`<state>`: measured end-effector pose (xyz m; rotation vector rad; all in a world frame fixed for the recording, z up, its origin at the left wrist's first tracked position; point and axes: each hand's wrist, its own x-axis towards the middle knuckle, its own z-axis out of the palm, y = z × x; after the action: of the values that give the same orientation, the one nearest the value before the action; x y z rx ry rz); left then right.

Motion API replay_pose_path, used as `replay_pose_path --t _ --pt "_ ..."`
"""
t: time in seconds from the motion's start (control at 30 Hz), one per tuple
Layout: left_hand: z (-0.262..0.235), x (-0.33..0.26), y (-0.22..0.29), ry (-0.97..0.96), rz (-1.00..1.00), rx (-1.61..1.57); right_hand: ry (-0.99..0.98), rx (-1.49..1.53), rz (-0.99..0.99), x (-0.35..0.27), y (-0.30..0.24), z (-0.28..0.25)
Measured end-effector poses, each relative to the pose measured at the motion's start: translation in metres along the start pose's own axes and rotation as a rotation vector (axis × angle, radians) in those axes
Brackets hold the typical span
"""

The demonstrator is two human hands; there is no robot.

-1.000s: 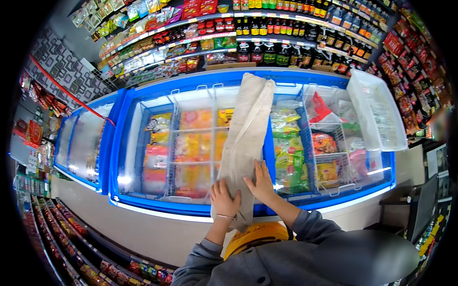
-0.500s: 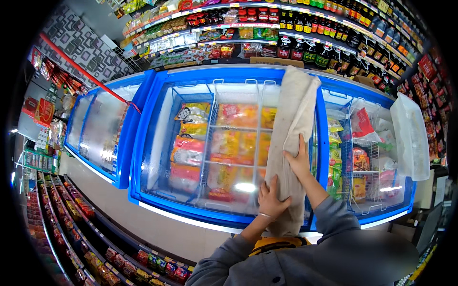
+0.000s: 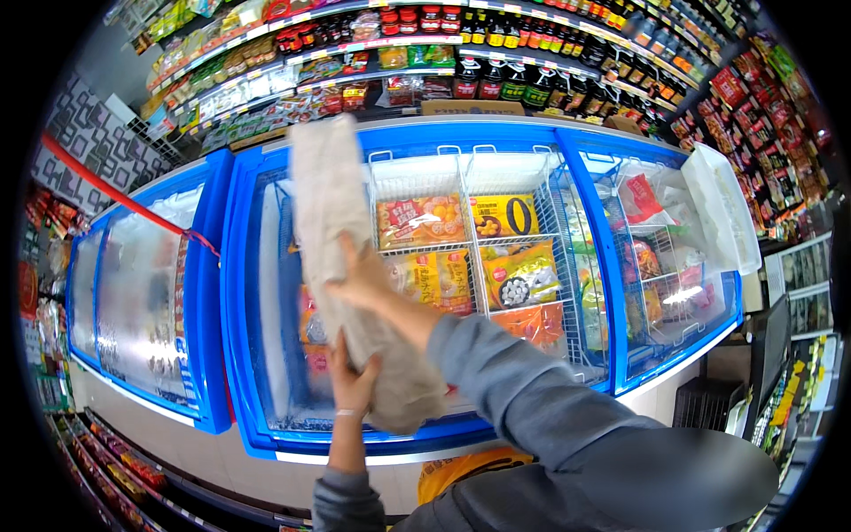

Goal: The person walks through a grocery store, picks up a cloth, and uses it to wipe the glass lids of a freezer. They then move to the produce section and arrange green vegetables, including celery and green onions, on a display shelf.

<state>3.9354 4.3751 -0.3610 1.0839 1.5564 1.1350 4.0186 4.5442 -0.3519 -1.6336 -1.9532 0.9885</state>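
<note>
A long pale grey cloth (image 3: pixel 341 257) (rough-woven, like a sack or a thick quilted cover) stands lengthwise over the blue-rimmed chest freezer (image 3: pixel 425 142), its far end reaching the freezer's far rim and its near end hanging at the near rim. The left hand (image 3: pixel 352 383) grips the cloth low down, fingers closed on its near left edge. The right hand (image 3: pixel 362 282) lies against the cloth's right side further up, fingers spread and curled on the fabric, with the grey sleeve (image 3: pixel 514 381) running back to the lower right.

The cloth hides much of the freezer's left half. To its right, white wire baskets (image 3: pixel 470 191) hold yellow and orange frozen food bags (image 3: pixel 519 275). Further right, past a blue divider, another section holds red and clear packets (image 3: pixel 643 199), and a white lid (image 3: pixel 722 208) stands tilted at the far right end. To the left sits a second chest freezer (image 3: pixel 133 301) with a frosted glass top; a red pole (image 3: pixel 115 199) crosses above it. Beyond the freezers, shelves (image 3: pixel 425 53) carry dark bottles, jars and packets. A yellow-orange object (image 3: pixel 465 465) shows just below the near rim, in front of the person's chest.
</note>
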Motion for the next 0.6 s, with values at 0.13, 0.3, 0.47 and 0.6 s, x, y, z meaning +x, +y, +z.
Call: replay_pose_path --t 0.13,0.3,0.47,0.6 --pt "-0.043 -0.055 -0.021 0.164 -0.04 0.302 -0.139 -0.016 -0.118 -0.046 -0.045 0.038" --pt "0.012 -0.071 -0.005 0.181 -0.061 0.304 -0.156 0.131 -0.051 -0.071 -0.007 0.017" --pt "0.123 -0.082 0.005 0.163 0.055 0.467 0.021 0.016 -0.12 -0.08 0.079 -0.048" --pt "0.232 -0.12 0.03 0.023 0.086 0.527 0.045 -0.088 -0.163 -0.141 0.164 -0.137"
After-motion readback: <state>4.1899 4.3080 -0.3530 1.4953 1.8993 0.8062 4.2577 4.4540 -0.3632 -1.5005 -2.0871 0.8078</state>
